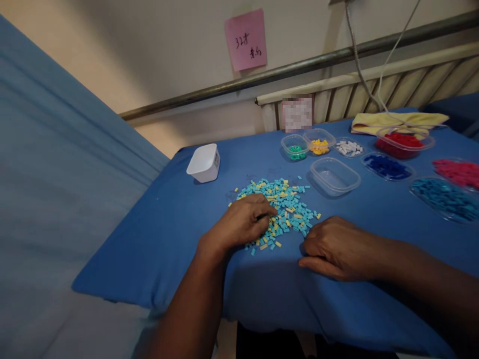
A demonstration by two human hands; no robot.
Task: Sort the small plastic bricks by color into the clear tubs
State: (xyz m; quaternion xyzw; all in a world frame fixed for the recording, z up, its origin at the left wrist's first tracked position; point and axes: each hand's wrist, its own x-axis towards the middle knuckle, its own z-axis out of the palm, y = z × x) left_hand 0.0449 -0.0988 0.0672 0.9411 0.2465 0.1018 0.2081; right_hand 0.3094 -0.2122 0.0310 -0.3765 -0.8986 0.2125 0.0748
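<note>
A blue curtain [67, 194] hung at the far left, beside the blue-covered counter [149, 239]. A white plastic tub [203, 172] stood upright near the back edge, its side turned partly toward the pile. The left hand [245, 220] rested over the left part of a loose pile of small light-blue and pale-yellow bricks [290, 202], which spread across the middle of the counter. Its fingers were curled, with thumb and forefinger close together; whether they pinched a brick could not be told. Above, a pink note [246, 40] with handwriting was stuck to the wall.

Behind the pile, to the right, stood a clear tub of green pieces [295, 152] and, just beside it, one of orange-yellow pieces [319, 145]. The right hand [335, 248] lay palm down at the pile's right edge, fingers bent under; what they held, if anything, was hidden. Beyond it sat a clear rectangular container [337, 188]. Further right came white pieces [349, 147], dark-blue pieces [387, 166], a folded yellow cloth [374, 123] behind a tub of red pieces [402, 140], then teal pieces [447, 198] in front of pink pieces [460, 172].
</note>
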